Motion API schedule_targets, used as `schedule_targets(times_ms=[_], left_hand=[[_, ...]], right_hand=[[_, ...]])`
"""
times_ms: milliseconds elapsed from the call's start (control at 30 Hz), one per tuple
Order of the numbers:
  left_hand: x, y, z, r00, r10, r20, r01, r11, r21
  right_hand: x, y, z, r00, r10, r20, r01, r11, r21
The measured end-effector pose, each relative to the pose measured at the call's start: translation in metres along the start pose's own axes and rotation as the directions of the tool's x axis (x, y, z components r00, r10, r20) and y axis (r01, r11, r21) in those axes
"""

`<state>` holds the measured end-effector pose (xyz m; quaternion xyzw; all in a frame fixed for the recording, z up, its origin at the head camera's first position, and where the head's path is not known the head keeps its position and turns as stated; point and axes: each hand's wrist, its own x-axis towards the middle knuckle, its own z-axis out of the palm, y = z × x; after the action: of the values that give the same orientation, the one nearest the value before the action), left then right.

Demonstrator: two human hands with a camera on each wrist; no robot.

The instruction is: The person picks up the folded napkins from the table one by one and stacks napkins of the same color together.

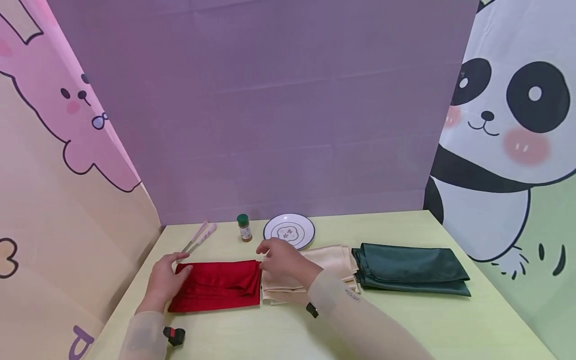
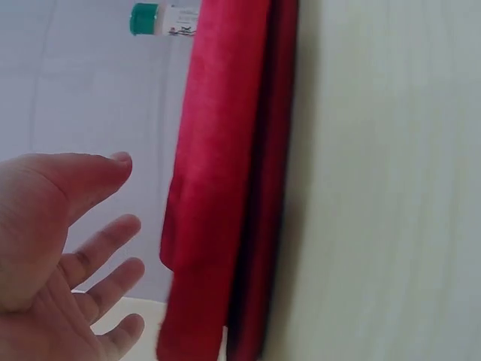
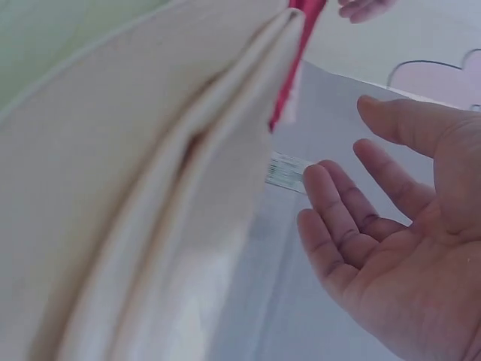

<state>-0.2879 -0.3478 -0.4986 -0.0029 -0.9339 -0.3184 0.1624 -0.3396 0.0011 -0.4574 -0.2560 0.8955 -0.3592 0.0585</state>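
Note:
A folded red cloth (image 1: pixel 220 287) lies on the table at the left. My left hand (image 1: pixel 164 280) is at its left end, thumb and fingers spread apart. In the left wrist view the left hand (image 2: pixel 64 263) holds nothing, and a gap shows between it and the red cloth (image 2: pixel 218 165). My right hand (image 1: pixel 283 261) hovers over the left part of a folded cream cloth (image 1: pixel 330 262), close to the red cloth's right end. The right wrist view shows the right hand (image 3: pixel 398 248) with loosely bent fingers and nothing in it, beside the cream cloth (image 3: pixel 188 203).
A folded dark green cloth (image 1: pixel 409 270) lies at the right. Along the back stand a small green-capped bottle (image 1: pixel 245 230) and a white plate (image 1: pixel 274 227) with a dark rim. Pink-handled metal utensils (image 1: pixel 200 237) lie behind the left hand. A purple panel (image 1: pixel 292 125) rises behind the table.

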Motion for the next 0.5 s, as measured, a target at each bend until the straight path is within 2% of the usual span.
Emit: schedule_targets(times_ms=[267,500], left_hand=[[-0.001,0.019,-0.004,0.999,0.031,-0.033,-0.03,0.999,0.016],[0.004,0.037,-0.001,0.988,0.106,-0.116,-0.104,0.994,0.022]], right_hand=[[-0.024,0.001,-0.029,0.992,-0.104,-0.067,0.102,0.994,-0.03],[-0.043,0.023,-0.057,0.968,-0.167,-0.188,0.137,0.977,-0.163]])
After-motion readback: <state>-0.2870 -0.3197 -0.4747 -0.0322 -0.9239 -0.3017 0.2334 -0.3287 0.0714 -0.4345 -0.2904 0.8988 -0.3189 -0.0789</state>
